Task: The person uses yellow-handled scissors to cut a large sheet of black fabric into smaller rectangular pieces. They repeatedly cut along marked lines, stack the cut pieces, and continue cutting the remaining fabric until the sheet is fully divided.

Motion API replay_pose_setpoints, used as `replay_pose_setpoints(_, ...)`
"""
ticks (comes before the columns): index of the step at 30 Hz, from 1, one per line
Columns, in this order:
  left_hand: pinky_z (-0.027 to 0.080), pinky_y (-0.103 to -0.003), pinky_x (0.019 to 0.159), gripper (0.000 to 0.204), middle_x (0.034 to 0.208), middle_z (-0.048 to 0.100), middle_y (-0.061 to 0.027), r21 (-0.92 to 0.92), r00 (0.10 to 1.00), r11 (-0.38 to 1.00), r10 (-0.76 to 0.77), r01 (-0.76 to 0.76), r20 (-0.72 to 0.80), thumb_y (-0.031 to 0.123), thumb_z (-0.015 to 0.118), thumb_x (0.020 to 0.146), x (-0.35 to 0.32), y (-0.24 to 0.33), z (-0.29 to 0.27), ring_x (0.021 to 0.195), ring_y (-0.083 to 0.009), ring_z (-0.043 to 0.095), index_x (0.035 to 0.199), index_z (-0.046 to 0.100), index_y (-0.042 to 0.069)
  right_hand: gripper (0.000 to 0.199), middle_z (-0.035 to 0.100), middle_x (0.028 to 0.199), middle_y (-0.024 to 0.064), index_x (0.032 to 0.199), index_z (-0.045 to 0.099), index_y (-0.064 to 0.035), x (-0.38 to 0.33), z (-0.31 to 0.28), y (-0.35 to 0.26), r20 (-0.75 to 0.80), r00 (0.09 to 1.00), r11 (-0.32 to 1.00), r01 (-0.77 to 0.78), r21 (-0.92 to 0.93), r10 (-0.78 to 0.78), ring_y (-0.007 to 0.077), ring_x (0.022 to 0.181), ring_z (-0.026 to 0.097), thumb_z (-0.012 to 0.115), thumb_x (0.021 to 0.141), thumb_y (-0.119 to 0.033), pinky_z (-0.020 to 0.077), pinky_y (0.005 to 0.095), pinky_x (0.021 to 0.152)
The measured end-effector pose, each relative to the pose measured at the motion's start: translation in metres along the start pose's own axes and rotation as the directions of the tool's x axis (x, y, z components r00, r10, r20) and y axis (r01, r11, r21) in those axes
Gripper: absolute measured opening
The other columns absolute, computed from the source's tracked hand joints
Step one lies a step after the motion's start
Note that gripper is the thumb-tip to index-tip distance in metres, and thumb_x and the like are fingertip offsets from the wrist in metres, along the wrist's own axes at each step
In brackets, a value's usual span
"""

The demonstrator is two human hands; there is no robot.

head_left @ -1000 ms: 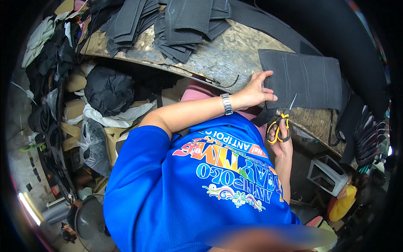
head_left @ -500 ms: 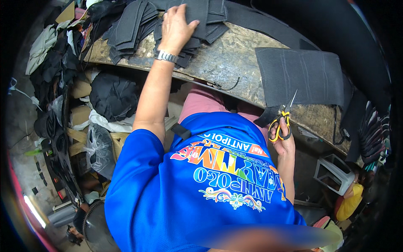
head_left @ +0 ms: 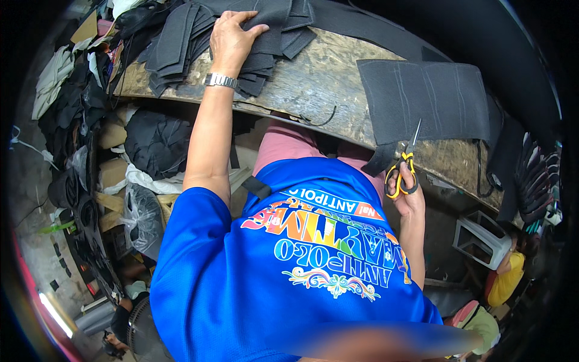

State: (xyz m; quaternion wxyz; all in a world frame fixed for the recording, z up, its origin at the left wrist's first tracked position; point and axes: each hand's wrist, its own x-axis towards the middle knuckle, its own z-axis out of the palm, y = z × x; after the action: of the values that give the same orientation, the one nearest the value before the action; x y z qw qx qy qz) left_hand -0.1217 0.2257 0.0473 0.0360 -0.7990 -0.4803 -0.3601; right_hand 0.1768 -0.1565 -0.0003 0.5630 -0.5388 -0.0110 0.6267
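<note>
Dark grey pieces (head_left: 270, 43) lie in a messy pile on the wooden desk (head_left: 325, 78), and the left grip (head_left: 232, 41) is on top of them. One second ago that hand was far over to the right, touching the big sheet (head_left: 425, 99). Half a second ago it was at the pile, and it is there now too. The yellow and black scissors (head_left: 408, 161) have stayed in the right grip (head_left: 410, 192) all this time.

The left grip has its thumb and pointing finger spread a little, and they touch the top piece. You cannot tell if they pinch it. The right grip is wrapped around the scissors' handles. The blades are close together and point away from the body. Their tip shows over the sheet, but you cannot tell if it touches.

Pale lines run down the sheet. A second pile (head_left: 172, 45) is just left of the first one. A silver watch (head_left: 221, 80) is on the left wrist. Farther off, a grey stool (head_left: 502, 244) is on the right and a clear bag (head_left: 143, 211) is on the left.
</note>
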Motion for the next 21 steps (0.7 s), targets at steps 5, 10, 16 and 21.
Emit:
replay_pose_setpoints(5,0.051,-0.033,0.073,0.021,0.087,0.068,-0.0031,-0.119,0.999,0.993,0.013,-0.018,-0.044,0.027,0.08,0.078,-0.002,-0.004,-0.004,0.086,-0.0192,0.063,0.096,0.078,0.017,0.028,0.056,0.066,0.0034,0.087,0.057,-0.0071,0.0,-0.003,-0.002,-0.029,0.999,0.998,0.023,-0.052,-0.025,0.0126,0.054,0.057,0.067,0.093,-0.032,0.0464,0.0235,0.044)
replay_pose_setpoints(10,0.053,-0.035,0.076,0.044,0.105,0.064,-0.0075,0.013,0.999,0.999,0.036,-0.037,0.026,0.036,0.081,0.076,-0.01,-0.008,0.005,0.089,-0.0214,0.063,0.114,0.072,0.017,0.028,0.058,0.066,0.0047,0.086,0.057,-0.0069,0.002,-0.001,-0.001,-0.03,0.999,0.997,0.025,-0.078,-0.028,0.0128,0.052,0.057,0.068,0.092,-0.032,0.0456,0.023,0.045)
replay_pose_setpoints(16,0.053,-0.035,0.073,0.061,0.093,0.064,-0.0064,0.057,0.989,0.992,-0.117,0.112,0.091,0.036,0.086,0.07,-0.009,-0.008,0.008,0.081,-0.0219,0.065,0.122,0.066,0.011,0.033,0.059,0.063,0.006,0.081,0.059,-0.0064,0.0,0.002,0.001,-0.059,0.997,0.986,0.041,-0.161,-0.051,0.0128,0.048,0.055,0.067,0.092,-0.036,0.0406,0.023,0.044)
replay_pose_setpoints(21,0.053,-0.034,0.068,0.052,0.074,0.064,-0.0054,-0.145,0.98,0.979,-0.123,0.146,0.159,0.031,0.088,0.066,-0.006,-0.008,0.003,0.068,-0.0219,0.064,0.109,0.07,0.006,0.032,0.06,0.063,0.0062,0.082,0.059,-0.0054,-0.002,0.002,-0.002,-0.068,0.996,0.975,0.047,-0.215,-0.063,0.0129,0.048,0.055,0.067,0.092,-0.035,0.0421,0.0232,0.045)
